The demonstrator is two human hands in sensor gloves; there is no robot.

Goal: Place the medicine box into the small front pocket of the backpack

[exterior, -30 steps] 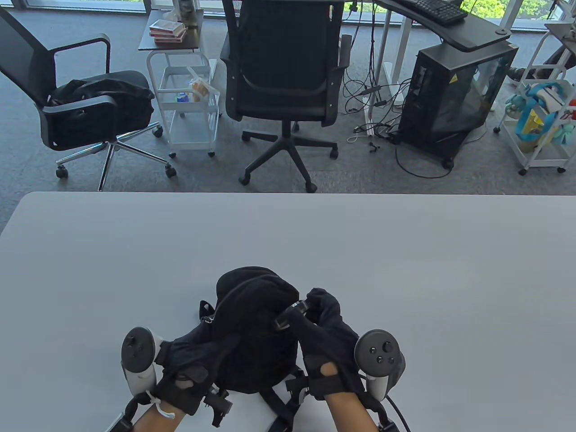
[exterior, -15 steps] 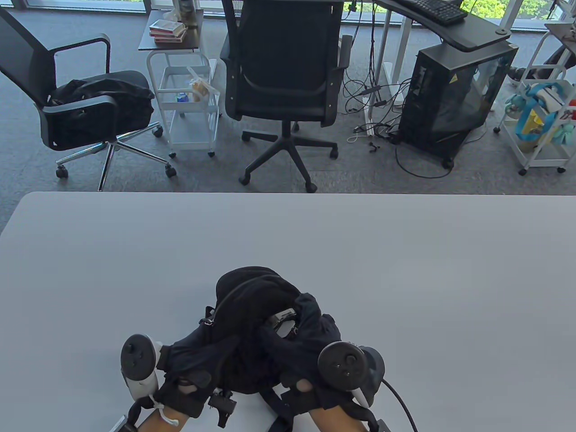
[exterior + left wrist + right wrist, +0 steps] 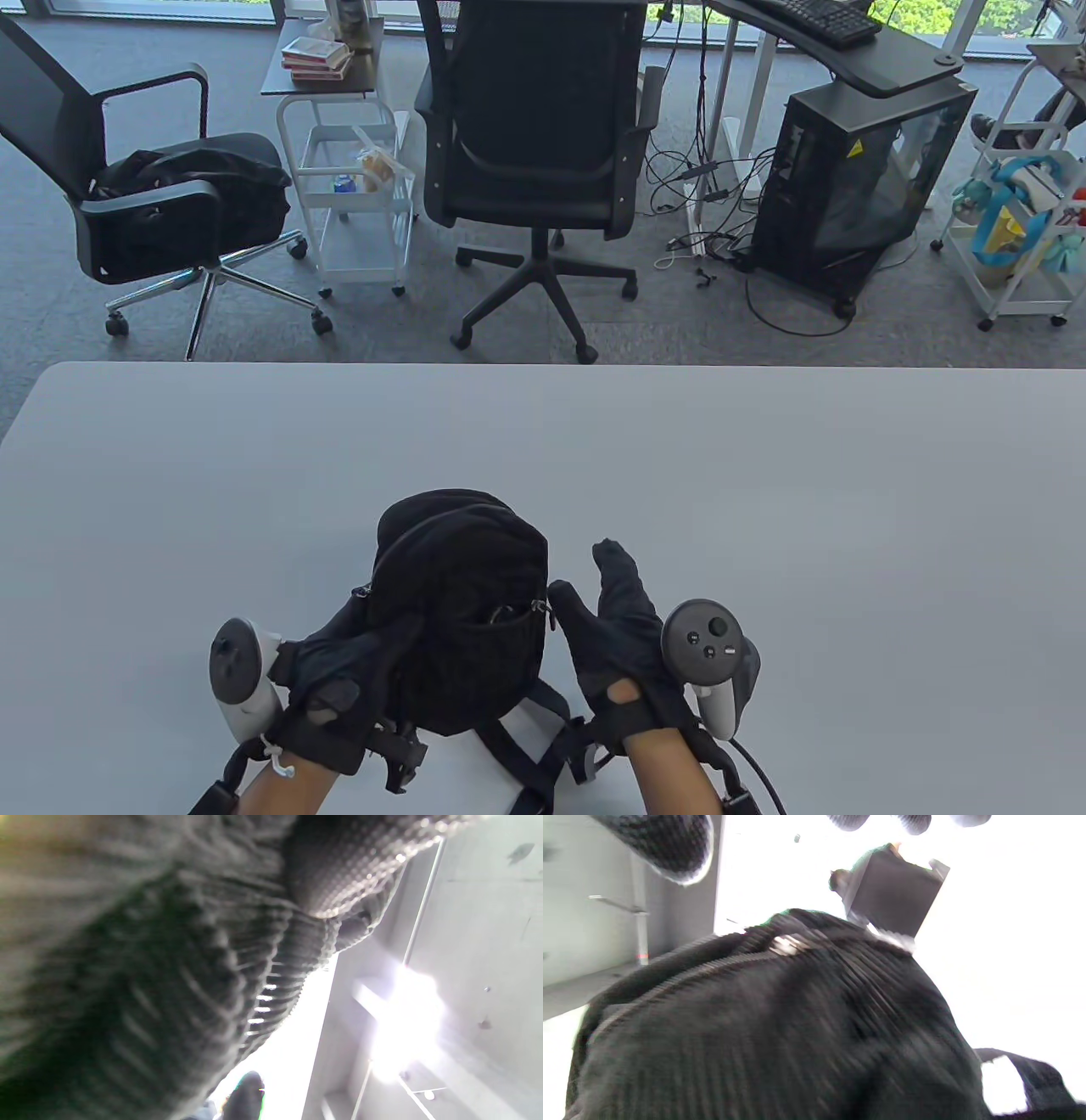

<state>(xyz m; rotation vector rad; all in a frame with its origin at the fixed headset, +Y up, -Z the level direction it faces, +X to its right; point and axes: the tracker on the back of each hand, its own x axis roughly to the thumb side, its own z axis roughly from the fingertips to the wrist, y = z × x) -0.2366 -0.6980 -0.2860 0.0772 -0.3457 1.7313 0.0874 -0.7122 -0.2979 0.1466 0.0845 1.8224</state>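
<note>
In the table view, the left hand [image 3: 339, 671] sits at the lower left of centre, its fingers pressed against the left flank of the backpack [image 3: 462, 611], gripping the fabric. A grey tracker [image 3: 236, 671] rides on its back, further left. In the left wrist view the frame is filled by blurred dark ribbed cloth [image 3: 148, 984], so finger detail cannot be read there.

The backpack is small and black. It stands at the lower middle of the grey worktop [image 3: 764, 509], straps [image 3: 517, 755] trailing toward the bottom edge. Its front pocket [image 3: 501, 620] gapes slightly along the zip, and something pale shows in the slit. Whether that is the medicine box cannot be told; the box is not plainly visible in any view.

Just right of the backpack, the right hand [image 3: 619, 628] is held flat and wide, fingers stretched toward the top of the frame, holding nothing. Its thumb side lies just beside the pocket edge; contact cannot be judged. Its tracker [image 3: 708, 658] sits at the lower right of the hand. In the right wrist view the backpack [image 3: 780, 1018] fills the lower frame, blurred, with a metal zip pull [image 3: 787, 944] near its top.
</note>
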